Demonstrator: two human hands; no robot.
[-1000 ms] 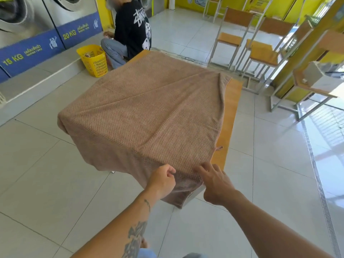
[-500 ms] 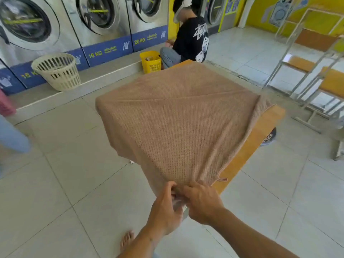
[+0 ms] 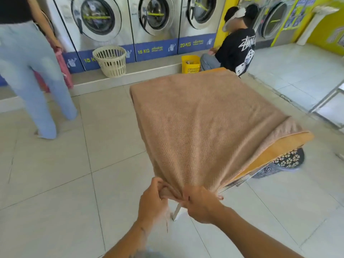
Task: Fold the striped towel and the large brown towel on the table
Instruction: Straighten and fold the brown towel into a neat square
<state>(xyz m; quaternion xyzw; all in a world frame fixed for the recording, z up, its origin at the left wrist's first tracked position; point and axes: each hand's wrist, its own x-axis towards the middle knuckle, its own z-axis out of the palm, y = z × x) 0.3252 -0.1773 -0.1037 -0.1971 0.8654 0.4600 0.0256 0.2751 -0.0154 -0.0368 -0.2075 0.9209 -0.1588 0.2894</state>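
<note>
1. Gripping the near corner of the large brown waffle-textured towel point(image 3: 201, 123), my left hand point(image 3: 151, 201) and right hand point(image 3: 202, 204) sit side by side, fingers clenched on bunched cloth.
2. I judge I hold it there to pull the sheet taut before folding.
3. The towel lies draped over the orange wooden table point(image 3: 275, 151), hanging off its left edge; fabric fans into soft creases toward my fists.
4. A dark perforated plastic basket point(image 3: 286, 161) sits under the table's right side.
5. No striped towel shows.
</note>
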